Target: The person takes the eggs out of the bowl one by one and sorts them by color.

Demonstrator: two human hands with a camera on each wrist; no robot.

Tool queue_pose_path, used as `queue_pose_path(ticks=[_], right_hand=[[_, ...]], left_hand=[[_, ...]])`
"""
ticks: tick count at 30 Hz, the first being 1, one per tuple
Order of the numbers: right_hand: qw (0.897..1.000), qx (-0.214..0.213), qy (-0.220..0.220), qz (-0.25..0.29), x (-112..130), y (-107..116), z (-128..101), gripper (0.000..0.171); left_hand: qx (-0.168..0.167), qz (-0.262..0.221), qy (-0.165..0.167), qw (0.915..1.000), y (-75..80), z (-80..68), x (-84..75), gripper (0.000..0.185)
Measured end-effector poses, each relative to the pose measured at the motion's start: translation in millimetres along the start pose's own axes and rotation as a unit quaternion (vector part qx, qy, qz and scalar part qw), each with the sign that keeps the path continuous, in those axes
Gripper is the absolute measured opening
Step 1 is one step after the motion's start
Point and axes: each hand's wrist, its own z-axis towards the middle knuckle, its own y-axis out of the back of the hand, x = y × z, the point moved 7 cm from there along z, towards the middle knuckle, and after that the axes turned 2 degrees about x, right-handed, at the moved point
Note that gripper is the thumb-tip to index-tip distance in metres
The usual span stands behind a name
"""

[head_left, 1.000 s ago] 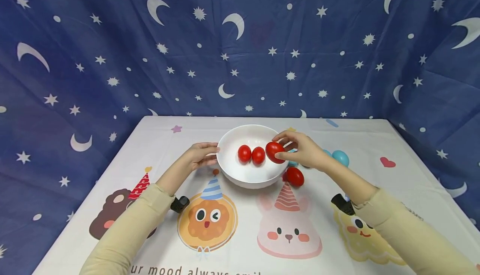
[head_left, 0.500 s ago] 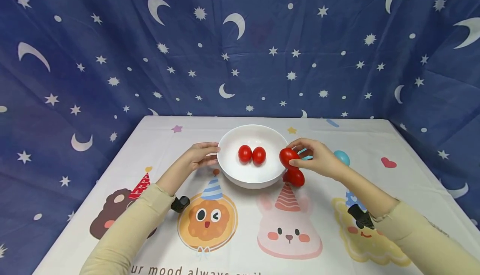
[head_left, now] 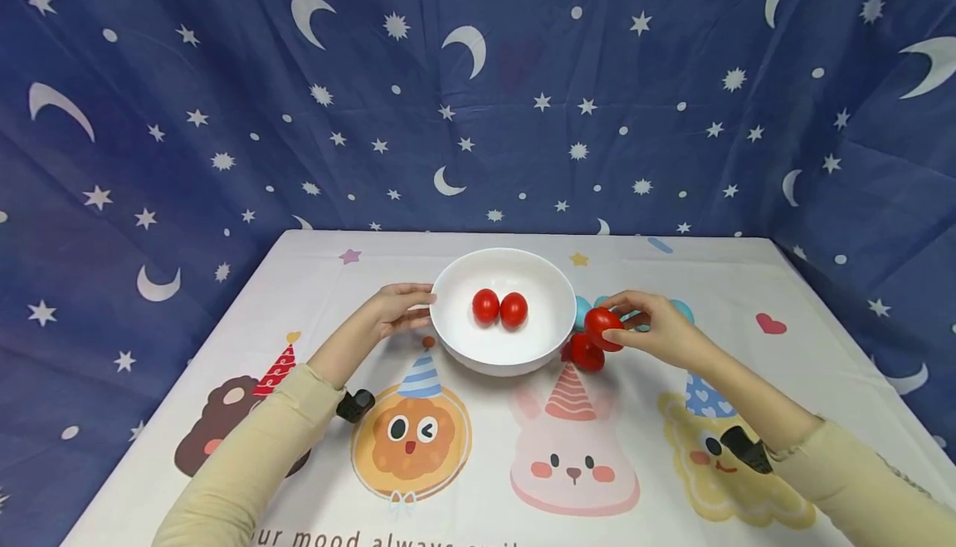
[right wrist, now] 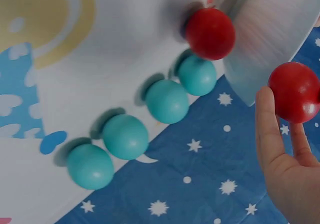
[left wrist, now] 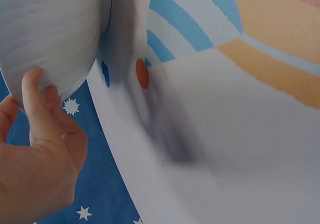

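A white bowl (head_left: 504, 344) stands mid-table with two red eggs (head_left: 485, 306) inside, side by side. My left hand (head_left: 399, 308) holds the bowl's left rim; in the left wrist view its fingers (left wrist: 35, 99) lie against the outer wall. To the right of the bowl, my right hand (head_left: 657, 327) pinches another red egg (head_left: 603, 329) between thumb and fingertips, raised over the table. Just below it, a red egg (head_left: 587, 353) rests on the table close to the bowl. Several turquoise eggs (right wrist: 167, 101) lie in a row behind the right hand, partly hidden in the head view.
A white tablecloth (head_left: 478, 447) with printed cartoon figures covers the table. Behind it hangs a dark blue curtain (head_left: 523, 157) with moons and stars. Black wrist cameras (head_left: 355, 405) sit by both sleeves.
My right hand has drawn back from over the bowl, to the right and toward me, still holding its red egg. The left hand and the bowl stay in place.
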Motion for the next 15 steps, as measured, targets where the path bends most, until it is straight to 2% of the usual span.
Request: queue_pose_path(ticks=[10,15], right_hand=[[0.998,-0.025,-0.009,-0.051,-23,3,-6,0.034],[0.998,-0.034,-0.006,-0.058,-35,1,-6,0.034]], left_hand=[[0.004,0.003,-0.006,1.0000,-0.4,-1.4,-0.9,0.049],[0.006,0.010,-0.010,0.9999,-2.1,-0.9,-2.0,0.049]])
